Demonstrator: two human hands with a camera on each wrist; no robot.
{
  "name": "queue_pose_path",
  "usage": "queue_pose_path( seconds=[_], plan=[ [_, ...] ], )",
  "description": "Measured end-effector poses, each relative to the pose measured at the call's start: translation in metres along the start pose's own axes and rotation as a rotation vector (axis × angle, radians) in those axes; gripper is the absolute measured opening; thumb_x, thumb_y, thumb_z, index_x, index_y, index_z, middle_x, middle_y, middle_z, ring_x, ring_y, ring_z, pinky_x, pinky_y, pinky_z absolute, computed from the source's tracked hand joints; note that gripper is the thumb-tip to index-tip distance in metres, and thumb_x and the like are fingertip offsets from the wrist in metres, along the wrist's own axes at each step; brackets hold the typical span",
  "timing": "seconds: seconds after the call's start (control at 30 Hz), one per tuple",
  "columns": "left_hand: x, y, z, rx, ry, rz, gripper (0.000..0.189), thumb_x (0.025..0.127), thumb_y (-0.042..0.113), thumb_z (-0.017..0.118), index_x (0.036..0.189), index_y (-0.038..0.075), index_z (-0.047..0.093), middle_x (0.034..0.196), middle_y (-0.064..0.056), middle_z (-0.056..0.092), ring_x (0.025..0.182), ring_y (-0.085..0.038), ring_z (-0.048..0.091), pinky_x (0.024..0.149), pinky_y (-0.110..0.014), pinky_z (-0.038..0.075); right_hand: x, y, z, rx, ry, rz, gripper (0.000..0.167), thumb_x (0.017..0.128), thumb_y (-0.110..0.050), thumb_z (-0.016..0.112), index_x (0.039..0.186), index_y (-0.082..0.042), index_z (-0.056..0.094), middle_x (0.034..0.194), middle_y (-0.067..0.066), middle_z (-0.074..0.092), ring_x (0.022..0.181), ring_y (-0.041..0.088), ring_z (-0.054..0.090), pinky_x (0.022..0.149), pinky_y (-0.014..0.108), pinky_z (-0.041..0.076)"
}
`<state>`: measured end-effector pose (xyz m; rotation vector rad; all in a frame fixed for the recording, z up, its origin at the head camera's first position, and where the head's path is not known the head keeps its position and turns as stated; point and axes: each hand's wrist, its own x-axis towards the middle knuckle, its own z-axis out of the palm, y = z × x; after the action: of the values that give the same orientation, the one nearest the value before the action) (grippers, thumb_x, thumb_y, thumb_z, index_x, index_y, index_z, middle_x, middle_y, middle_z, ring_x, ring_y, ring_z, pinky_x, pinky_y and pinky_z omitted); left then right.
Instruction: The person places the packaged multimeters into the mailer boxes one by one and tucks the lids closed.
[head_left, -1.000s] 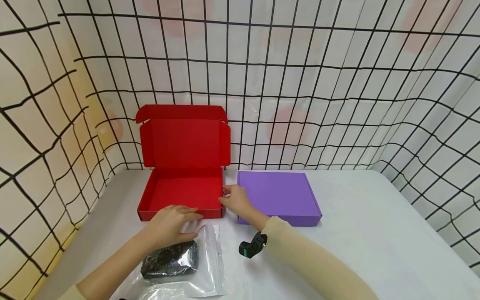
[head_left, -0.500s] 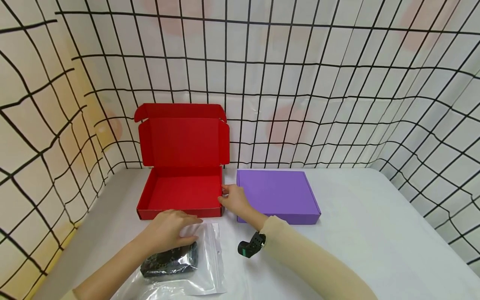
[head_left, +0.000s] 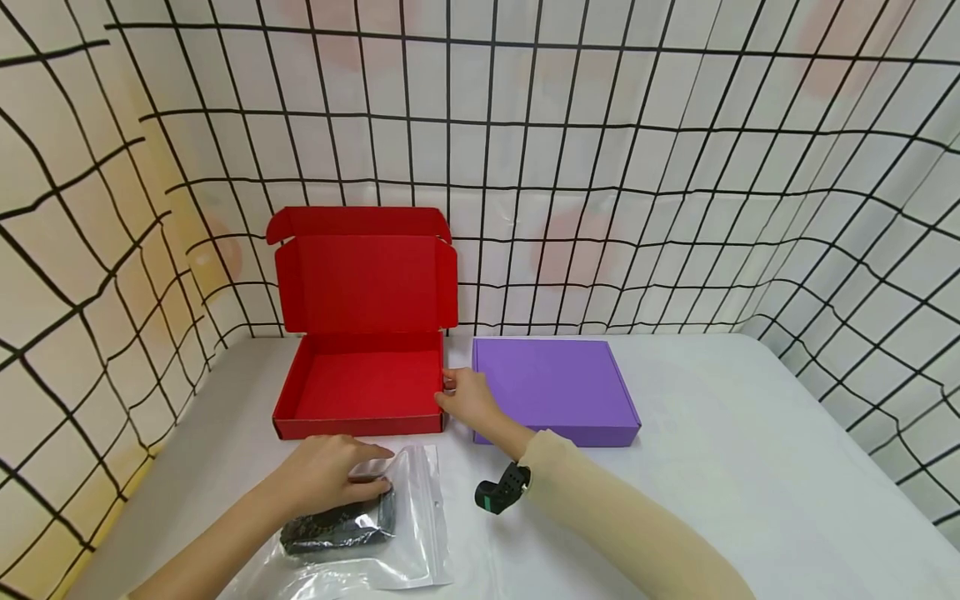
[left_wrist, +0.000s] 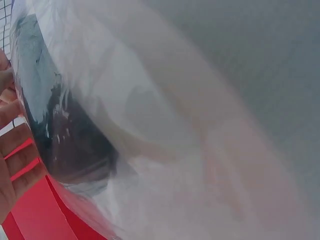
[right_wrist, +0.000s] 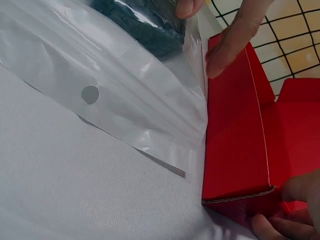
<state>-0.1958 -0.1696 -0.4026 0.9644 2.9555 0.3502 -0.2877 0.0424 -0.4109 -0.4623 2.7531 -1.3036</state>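
A red cardboard box stands with its lid raised at the back. My right hand holds its right side wall, and the right wrist view shows fingers on the outside near the front corner. In front of the box lies a clear zip bag with a dark, shiny, folded-looking item inside. Over the bag's far left part is my left hand, fingers loosely extended and thumb on the dark item. In the left wrist view, the bag's film covers most of the picture.
A closed purple box lies just right of the red one, close to my right hand. Black grid-patterned cloth walls rise behind and at both sides of the white table. A black wrist strap hangs at my right wrist.
My left hand has drawn back from the red box's front edge and come down over the bag, its thumb now on the dark item. The right hand stays at the box wall.
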Motion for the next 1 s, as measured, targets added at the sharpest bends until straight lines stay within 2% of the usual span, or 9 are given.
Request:
queue_pose_path(
  seconds=[0.07,0.1,0.2,0.3,0.33,0.47,0.6,0.77,1.0],
  plan=[
    [-0.001,-0.001,0.0,-0.024,-0.016,-0.004,0.04,0.077,0.046,0.068,0.108,0.02,0.07,0.058,0.018,0.053,0.051,0.002,0.04,0.046,-0.017,0.035,0.005,0.007,0.003,-0.002,-0.001,-0.011,0.046,0.081,-0.004,0.063,0.123,0.011,0.052,0.104,0.021,0.066,0.094,0.025,0.066,0.073,0.029,0.055],
    [-0.002,-0.001,0.0,-0.037,-0.025,-0.007,0.041,0.077,0.047,0.068,0.108,0.02,0.07,0.058,0.018,0.054,0.052,0.002,0.04,0.046,-0.017,0.035,0.012,0.02,0.008,-0.002,0.009,-0.051,0.046,0.082,-0.008,0.063,0.123,0.009,0.053,0.102,0.018,0.068,0.091,0.021,0.067,0.07,0.026,0.055],
    [-0.005,-0.001,0.0,-0.05,-0.039,-0.009,0.043,0.076,0.05,0.067,0.108,0.021,0.07,0.066,0.017,0.062,0.057,0.002,0.046,0.051,-0.018,0.04,0.02,0.033,0.013,-0.017,0.014,-0.078,0.048,0.082,-0.012,0.064,0.124,0.007,0.053,0.1,0.014,0.069,0.087,0.016,0.067,0.067,0.023,0.054],
    [-0.008,-0.001,0.0,-0.039,-0.055,-0.019,0.045,0.077,0.054,0.065,0.109,0.023,0.07,0.077,0.014,0.068,0.064,0.0,0.054,0.056,-0.02,0.044,0.016,0.027,0.01,-0.011,0.013,-0.076,0.046,0.083,-0.01,0.063,0.123,0.009,0.053,0.1,0.017,0.068,0.087,0.02,0.068,0.068,0.025,0.055],
    [-0.009,-0.001,0.0,-0.041,-0.063,-0.028,0.046,0.077,0.055,0.064,0.109,0.023,0.069,0.08,0.013,0.069,0.066,0.0,0.055,0.057,-0.021,0.045,0.008,0.014,0.005,-0.013,0.005,-0.042,0.046,0.082,-0.006,0.063,0.123,0.011,0.052,0.102,0.02,0.067,0.089,0.024,0.067,0.07,0.028,0.055],
    [-0.013,0.0,0.0,-0.047,-0.096,-0.061,0.048,0.076,0.057,0.063,0.112,0.025,0.068,0.087,0.012,0.07,0.068,0.0,0.054,0.057,-0.021,0.044,-0.003,-0.003,-0.001,-0.034,0.009,-0.038,0.042,0.082,0.0,0.06,0.121,0.015,0.051,0.102,0.026,0.065,0.09,0.031,0.066,0.07,0.03,0.055],
    [-0.016,0.001,-0.001,-0.038,-0.107,-0.063,0.05,0.075,0.057,0.065,0.113,0.025,0.067,0.087,0.012,0.069,0.067,0.001,0.049,0.058,-0.023,0.044,-0.003,-0.003,-0.002,-0.032,0.0,-0.024,0.044,0.083,-0.001,0.061,0.123,0.014,0.051,0.104,0.025,0.065,0.092,0.03,0.066,0.07,0.029,0.055],
    [-0.021,0.001,-0.003,-0.027,-0.136,-0.069,0.057,0.072,0.059,0.066,0.118,0.024,0.064,0.083,0.012,0.067,0.069,-0.001,0.051,0.06,-0.028,0.046,-0.003,-0.003,-0.001,-0.017,-0.016,0.005,0.045,0.083,-0.001,0.061,0.124,0.012,0.049,0.107,0.024,0.064,0.096,0.03,0.065,0.072,0.03,0.055],
    [-0.024,0.006,-0.007,-0.106,-0.242,-0.145,0.072,0.062,0.053,0.076,0.123,0.019,0.059,0.092,0.009,0.066,0.079,-0.01,0.054,0.065,-0.034,0.048,0.008,0.016,0.005,-0.05,0.009,-0.064,0.046,0.083,-0.009,0.063,0.124,0.009,0.052,0.102,0.018,0.068,0.092,0.02,0.067,0.068,0.022,0.054]
  ],
)
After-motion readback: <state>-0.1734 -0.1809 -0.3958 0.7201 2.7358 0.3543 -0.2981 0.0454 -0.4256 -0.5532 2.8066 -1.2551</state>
